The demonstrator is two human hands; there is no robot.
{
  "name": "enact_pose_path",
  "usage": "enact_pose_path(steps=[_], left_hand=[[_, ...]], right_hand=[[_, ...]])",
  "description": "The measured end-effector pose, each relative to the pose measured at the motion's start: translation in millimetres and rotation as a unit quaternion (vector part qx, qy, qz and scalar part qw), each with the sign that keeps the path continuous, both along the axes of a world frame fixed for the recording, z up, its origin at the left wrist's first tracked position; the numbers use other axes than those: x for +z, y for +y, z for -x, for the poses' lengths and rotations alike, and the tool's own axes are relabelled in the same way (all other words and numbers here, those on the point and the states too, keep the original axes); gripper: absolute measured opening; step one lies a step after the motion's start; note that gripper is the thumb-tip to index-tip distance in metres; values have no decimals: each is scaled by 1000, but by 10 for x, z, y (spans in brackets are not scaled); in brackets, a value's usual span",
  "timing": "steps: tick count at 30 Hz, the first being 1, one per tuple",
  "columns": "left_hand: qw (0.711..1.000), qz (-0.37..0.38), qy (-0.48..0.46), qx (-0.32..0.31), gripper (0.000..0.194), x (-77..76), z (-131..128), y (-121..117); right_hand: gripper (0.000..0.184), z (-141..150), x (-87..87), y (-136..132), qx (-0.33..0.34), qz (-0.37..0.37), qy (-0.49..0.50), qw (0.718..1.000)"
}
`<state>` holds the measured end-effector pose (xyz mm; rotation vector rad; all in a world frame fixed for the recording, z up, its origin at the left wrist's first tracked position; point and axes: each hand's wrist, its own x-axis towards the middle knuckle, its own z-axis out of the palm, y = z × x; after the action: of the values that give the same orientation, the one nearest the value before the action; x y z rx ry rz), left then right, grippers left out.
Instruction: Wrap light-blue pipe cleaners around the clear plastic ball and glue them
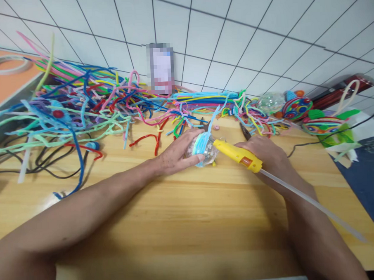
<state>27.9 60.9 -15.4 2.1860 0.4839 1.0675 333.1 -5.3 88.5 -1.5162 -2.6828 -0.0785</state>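
My left hand (187, 150) is closed around a clear plastic ball (210, 155) resting low over the table. Light blue and green pipe cleaners (201, 143) run over the ball's left side, and one light blue end sticks up past the fingers. In my right hand (262, 151) is a yellow hot glue gun (237, 154), its nozzle pointing left at the pipe cleaners on the ball. A long translucent glue stick (314, 206) juts out of the gun's back end. The right fingers are partly hidden behind the gun. Dark-handled pliers (245, 131) lie just beyond this hand.
Tangled pipe cleaners (92, 94) heap up along the tiled wall. A phone (162, 69) leans there. Decorated balls (297, 108) and another clear ball (270, 102) stand at the back right. Black cable (45, 156) loops at left, below a tape roll (7, 64) on an orange surface.
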Motion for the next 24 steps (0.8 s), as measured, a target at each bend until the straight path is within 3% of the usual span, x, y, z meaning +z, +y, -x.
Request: enact_pose_path(steps=[11, 17, 24], left_hand=[[999, -19, -33, -25, 72, 88, -39, 2], [1000, -5, -3, -4, 73, 40, -18, 2], [1000, -9, -15, -8, 72, 43, -19, -3]], right_hand=[[48, -37, -118, 13, -8, -50, 37, 998], [35, -62, -232, 0, -1, -78, 52, 996], [35, -44, -285, -58, 33, -120, 99, 987]])
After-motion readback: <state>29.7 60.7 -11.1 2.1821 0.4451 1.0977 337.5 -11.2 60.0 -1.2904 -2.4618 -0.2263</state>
